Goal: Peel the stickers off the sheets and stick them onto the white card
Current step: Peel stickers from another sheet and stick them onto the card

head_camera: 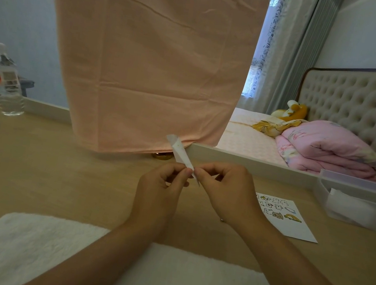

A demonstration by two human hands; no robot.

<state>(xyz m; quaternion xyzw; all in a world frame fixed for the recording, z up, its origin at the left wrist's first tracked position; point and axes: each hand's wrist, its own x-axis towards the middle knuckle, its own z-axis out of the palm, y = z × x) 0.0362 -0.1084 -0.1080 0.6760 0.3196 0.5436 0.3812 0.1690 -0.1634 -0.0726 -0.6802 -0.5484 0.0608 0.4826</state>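
together, left hand (164,182), right hand (226,192) pinching sticker sheet (181,153)

White card (293,225) partly behind right hand (226,192); clear box (355,210) cut by right edge

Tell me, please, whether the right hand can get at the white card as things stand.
Probably yes: the white card lies flat just beside the right hand, nothing between them, though that hand pinches the sticker sheet.
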